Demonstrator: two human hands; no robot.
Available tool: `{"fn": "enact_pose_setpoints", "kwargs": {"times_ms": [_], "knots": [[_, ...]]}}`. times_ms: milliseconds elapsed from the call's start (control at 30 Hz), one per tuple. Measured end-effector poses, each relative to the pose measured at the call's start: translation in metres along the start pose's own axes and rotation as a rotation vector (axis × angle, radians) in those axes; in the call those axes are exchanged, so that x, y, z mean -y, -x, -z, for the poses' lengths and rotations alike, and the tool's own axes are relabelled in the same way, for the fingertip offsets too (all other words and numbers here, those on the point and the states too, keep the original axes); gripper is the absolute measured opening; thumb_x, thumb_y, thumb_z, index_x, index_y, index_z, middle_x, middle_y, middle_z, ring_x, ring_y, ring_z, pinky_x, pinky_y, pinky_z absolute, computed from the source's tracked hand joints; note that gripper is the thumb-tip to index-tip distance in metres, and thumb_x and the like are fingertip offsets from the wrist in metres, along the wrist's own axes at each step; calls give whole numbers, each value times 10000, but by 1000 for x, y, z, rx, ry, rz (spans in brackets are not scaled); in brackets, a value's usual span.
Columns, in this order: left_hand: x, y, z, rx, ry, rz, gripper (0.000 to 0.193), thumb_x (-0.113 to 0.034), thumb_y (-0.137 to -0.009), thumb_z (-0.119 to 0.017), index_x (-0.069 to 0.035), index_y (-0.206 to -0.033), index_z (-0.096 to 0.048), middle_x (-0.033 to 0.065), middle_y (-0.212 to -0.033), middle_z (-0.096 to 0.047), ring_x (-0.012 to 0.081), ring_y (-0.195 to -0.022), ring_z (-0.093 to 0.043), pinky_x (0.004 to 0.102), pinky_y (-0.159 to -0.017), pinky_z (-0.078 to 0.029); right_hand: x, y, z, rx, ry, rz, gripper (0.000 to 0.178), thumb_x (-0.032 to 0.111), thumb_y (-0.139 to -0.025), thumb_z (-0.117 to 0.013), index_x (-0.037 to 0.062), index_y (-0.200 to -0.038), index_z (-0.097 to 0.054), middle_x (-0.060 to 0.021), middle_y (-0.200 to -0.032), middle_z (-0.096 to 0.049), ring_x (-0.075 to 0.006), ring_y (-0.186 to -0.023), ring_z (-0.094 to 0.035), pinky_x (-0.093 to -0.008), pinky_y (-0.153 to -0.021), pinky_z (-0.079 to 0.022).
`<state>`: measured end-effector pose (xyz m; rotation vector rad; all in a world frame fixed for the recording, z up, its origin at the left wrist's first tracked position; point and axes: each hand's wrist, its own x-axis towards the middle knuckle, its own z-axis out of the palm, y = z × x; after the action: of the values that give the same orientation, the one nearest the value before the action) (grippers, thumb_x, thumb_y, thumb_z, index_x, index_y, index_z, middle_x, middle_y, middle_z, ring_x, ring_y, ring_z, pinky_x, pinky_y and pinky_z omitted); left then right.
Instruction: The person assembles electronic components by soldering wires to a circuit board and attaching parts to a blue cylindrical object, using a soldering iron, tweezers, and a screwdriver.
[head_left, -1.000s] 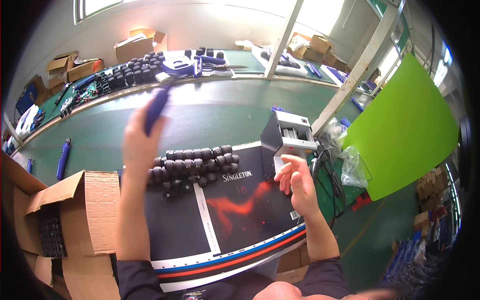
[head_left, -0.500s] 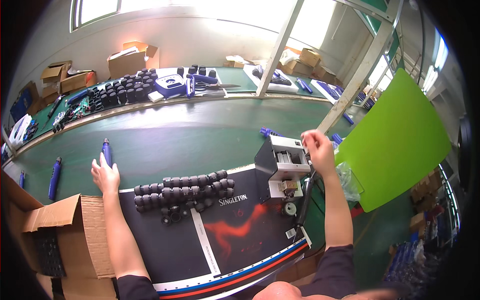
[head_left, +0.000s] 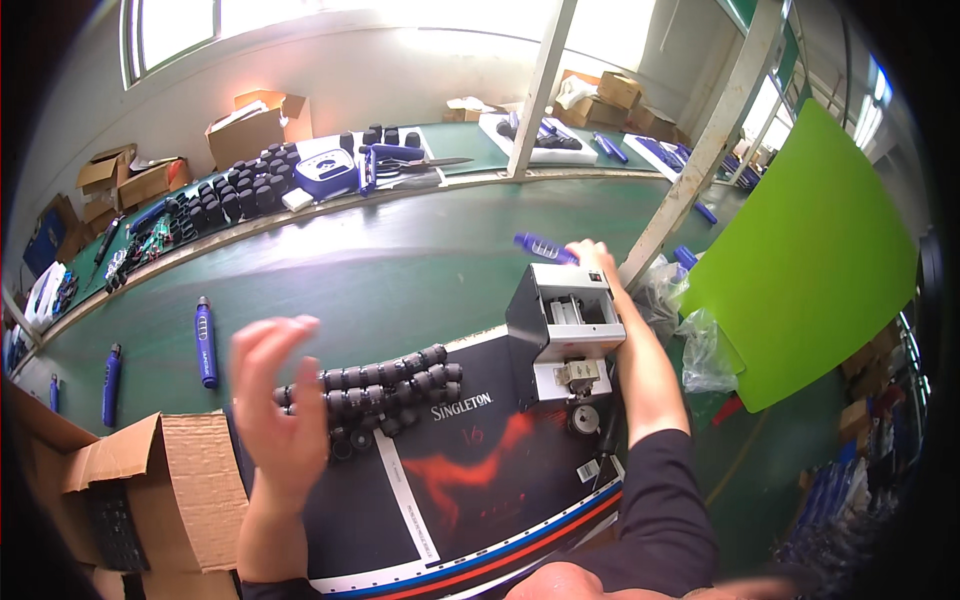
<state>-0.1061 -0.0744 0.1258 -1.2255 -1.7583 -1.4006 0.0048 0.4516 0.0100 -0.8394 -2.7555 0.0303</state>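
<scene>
My left hand (head_left: 280, 420), slightly blurred, is raised over the near left of the workbench, fingers apart and nothing in them. Behind it a blue pen-shaped device (head_left: 205, 345) with a dark tip lies on the green belt. My right arm reaches past the right side of a small grey-and-black machine (head_left: 570, 325). Beyond the machine, my right hand (head_left: 593, 257) closes on the right end of another blue pen-shaped device (head_left: 545, 248); its fingertips are partly hidden. Rows of black ribbed cylindrical parts (head_left: 370, 385) lie on the dark printed mat (head_left: 480, 450) between my arms.
An open cardboard box (head_left: 205, 490) stands at the near left. More blue devices (head_left: 111, 385) lie on the green belt (head_left: 400, 250). Clear plastic bags (head_left: 708, 350) and a bright green board (head_left: 810, 260) are at the right. A metal post (head_left: 700, 160) rises behind the machine.
My left hand has let go of the blue device on the belt and come back toward me. My right hand has moved forward beyond the machine and taken hold of another blue device.
</scene>
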Motion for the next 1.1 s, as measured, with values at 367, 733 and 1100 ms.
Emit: {"fn": "enact_pose_setpoints", "kwargs": {"times_ms": [367,733,1100], "knots": [[-55,86,-67,865,741,400,698,-204,-984,-716,-84,-1571,-357,124,-1245,-611,239,-1060,-641,365,-947,-561,167,255,173,-253,-727,234,475,274,-748,-937,53,-1072,-669,-83,-893,-663,-170,-772,-665,-312,-709,-543],[-31,109,-86,1046,378,530,617,-427,-980,-692,-44,-1417,-483,242,-1179,-702,381,-1087,-708,442,-938,-541,84,279,96,-327,-175,-372,428,376,-947,-739,33,-1152,-586,-188,-974,-698,-406,-839,-705,-486,-767,-566],[-28,118,-87,1060,139,192,417,-328,-998,-655,-32,-1292,-643,183,-1120,-591,370,-1047,-619,430,-926,-516,27,285,62,-310,-1365,-450,442,273,-977,-719,-8,-1298,-604,-16,-1035,-627,-87,-882,-548,-245,-783,-449]]}}
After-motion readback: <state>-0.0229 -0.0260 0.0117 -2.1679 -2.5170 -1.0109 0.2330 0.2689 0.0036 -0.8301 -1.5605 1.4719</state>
